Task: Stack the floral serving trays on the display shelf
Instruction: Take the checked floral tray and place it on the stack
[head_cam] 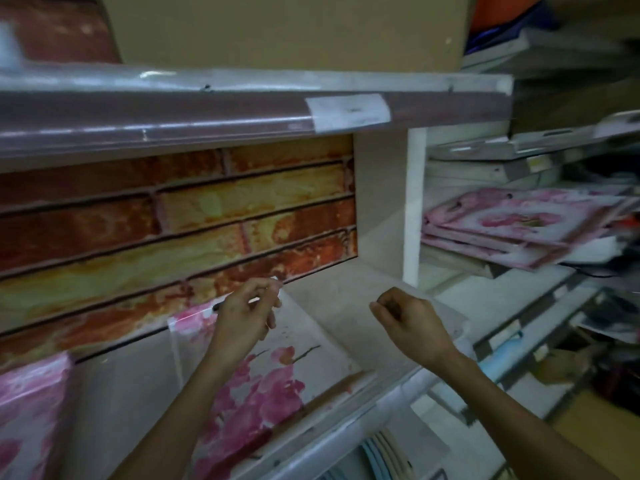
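Observation:
A white tray with pink orchid print point(277, 386) lies flat on the white display shelf point(346, 306), against the brick-pattern back wall. My left hand point(247, 317) hovers over its far edge, fingers pinched near the top corner; whether it touches the tray is unclear. My right hand point(412, 323) is loosely curled above the bare shelf to the tray's right, holding nothing visible. Another pink floral tray point(31, 417) sits at the far left of the same shelf. A stack of pink floral trays point(512, 226) lies in the neighbouring bay to the right.
An upper shelf point(242, 109) with a price label overhangs the bay. A white divider panel point(414, 202) separates it from the right bay. Lower racks point(519, 341) with tags and goods run down the right. Plates point(384, 455) stand below the shelf front.

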`<act>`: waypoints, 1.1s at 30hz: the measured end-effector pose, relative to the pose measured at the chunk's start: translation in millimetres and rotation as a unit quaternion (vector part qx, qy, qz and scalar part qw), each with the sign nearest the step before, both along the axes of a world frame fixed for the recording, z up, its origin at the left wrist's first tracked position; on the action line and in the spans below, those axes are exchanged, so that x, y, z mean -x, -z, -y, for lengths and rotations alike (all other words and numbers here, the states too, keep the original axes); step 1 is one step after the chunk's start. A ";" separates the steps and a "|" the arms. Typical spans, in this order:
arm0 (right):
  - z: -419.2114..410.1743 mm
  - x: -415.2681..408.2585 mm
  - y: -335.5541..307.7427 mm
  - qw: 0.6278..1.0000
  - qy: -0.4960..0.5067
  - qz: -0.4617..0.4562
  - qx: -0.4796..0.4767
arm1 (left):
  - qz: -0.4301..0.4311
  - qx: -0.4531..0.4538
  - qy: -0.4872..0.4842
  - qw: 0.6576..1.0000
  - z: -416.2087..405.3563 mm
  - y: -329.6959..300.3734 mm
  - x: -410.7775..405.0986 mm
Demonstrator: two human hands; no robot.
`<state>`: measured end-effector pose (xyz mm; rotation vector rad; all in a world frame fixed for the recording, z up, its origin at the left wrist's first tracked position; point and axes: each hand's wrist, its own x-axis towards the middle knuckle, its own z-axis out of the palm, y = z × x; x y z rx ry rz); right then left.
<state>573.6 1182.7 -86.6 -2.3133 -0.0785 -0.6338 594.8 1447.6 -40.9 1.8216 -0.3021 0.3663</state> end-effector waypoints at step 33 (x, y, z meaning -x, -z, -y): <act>439.6 39.8 -159.3 0.951 0.057 0.019 -0.305 | 0.153 0.011 0.157 0.976 461.5 -151.6 -27.7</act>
